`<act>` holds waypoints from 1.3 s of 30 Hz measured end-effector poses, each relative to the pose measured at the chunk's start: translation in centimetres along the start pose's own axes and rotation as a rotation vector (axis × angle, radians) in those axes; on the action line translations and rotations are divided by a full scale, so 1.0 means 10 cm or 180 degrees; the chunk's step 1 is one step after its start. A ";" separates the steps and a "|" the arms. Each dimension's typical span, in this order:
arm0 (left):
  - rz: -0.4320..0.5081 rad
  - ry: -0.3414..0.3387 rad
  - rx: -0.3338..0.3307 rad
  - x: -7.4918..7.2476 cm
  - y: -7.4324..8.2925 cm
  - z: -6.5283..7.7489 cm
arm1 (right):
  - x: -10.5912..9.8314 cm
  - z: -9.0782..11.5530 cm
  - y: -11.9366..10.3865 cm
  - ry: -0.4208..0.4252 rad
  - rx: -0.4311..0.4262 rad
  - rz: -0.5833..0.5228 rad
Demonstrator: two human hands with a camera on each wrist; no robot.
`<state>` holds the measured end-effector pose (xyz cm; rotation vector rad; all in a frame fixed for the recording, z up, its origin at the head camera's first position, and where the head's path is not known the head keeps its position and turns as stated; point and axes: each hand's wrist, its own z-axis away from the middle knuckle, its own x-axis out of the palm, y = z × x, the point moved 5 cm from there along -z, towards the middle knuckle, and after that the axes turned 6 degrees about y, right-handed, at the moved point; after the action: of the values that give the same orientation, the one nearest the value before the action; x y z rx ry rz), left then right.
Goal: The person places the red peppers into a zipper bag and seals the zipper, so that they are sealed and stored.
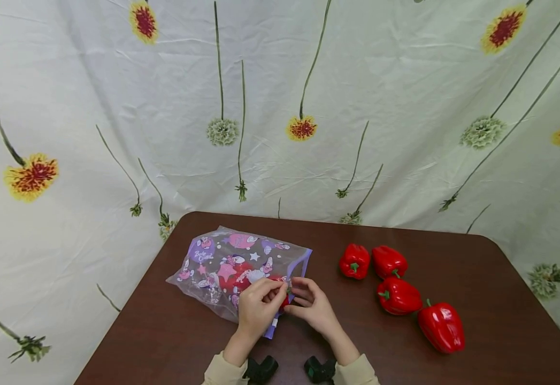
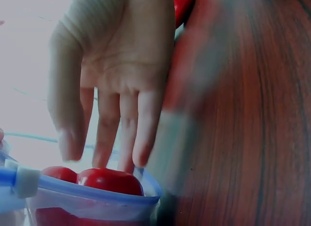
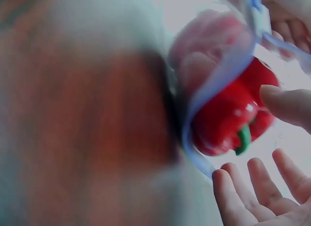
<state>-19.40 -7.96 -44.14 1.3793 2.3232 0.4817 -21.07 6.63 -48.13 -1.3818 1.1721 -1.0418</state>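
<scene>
A clear zip bag (image 1: pixel 198 267) printed with purple and pink cartoons lies on the table, its mouth facing right. My left hand (image 1: pixel 257 309) pinches the lilac rim of that mouth. Red bell peppers show through the plastic. One bell pepper (image 3: pixel 221 121), green stem outward, sits right at the mouth. My right hand (image 1: pixel 317 311) is by the mouth, fingers spread and slightly bent beside this pepper, holding nothing. In the left wrist view the right palm faces the camera, with fingertips just above the red pepper (image 2: pixel 109 181). A white slider (image 2: pixel 25 182) sits on the rim.
Several red bell peppers lie right of the bag: one pepper (image 1: pixel 354 262) at the back, two touching, and a larger pepper (image 1: pixel 442 327) nearest the front. The brown table (image 1: pixel 491 289) meets a white flowered cloth (image 1: pixel 270 171) behind. Black wrist devices (image 1: pixel 260 369) are worn below the hands.
</scene>
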 end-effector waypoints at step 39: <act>0.0038 0.0071 -0.0115 -0.09 -0.08 -0.03 | -1.20 0.13 -0.47 0.0500 -0.0039 0.0287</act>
<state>-19.80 -9.12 -44.14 1.3786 2.3136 0.5426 -21.06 18.76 -43.71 -1.2624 1.3453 -1.0955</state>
